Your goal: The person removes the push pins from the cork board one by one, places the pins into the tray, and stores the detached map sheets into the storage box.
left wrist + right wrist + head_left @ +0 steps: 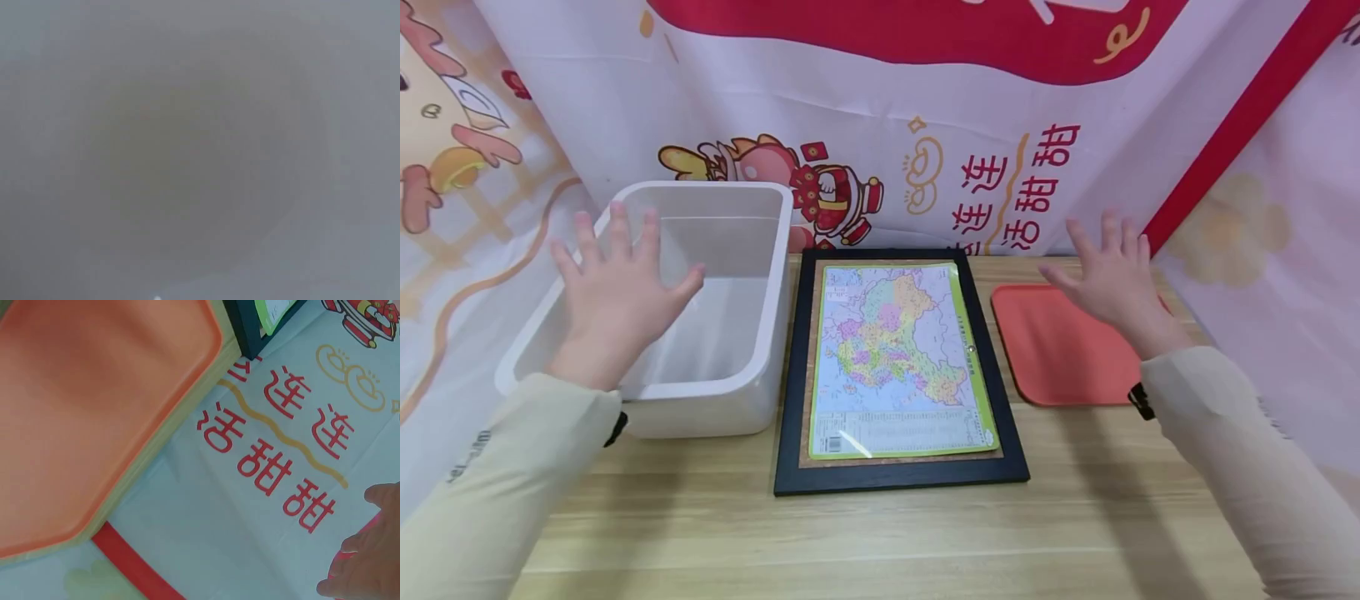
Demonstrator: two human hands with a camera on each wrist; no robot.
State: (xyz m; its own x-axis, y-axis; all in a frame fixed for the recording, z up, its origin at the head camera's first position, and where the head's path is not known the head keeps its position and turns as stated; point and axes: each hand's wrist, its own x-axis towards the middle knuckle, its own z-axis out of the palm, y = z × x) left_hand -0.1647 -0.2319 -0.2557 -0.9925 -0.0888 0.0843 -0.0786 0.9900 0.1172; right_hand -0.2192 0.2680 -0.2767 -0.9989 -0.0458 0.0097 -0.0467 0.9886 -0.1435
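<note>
My left hand is raised over the white bin, fingers spread and holding nothing. On the other side, my right hand hovers above the red tray, its fingers spread too and free of any object. Between them a colourful map sheet lies on a cork board in a black frame. In the right wrist view, part of the right hand shows at the lower right edge, with the tray at upper left. The left wrist view is a grey blur.
Everything stands on a light wooden table. A white printed cloth with red and yellow figures hangs behind the table, and similar cloth covers both sides. The bin has tall walls and stands left of the frame.
</note>
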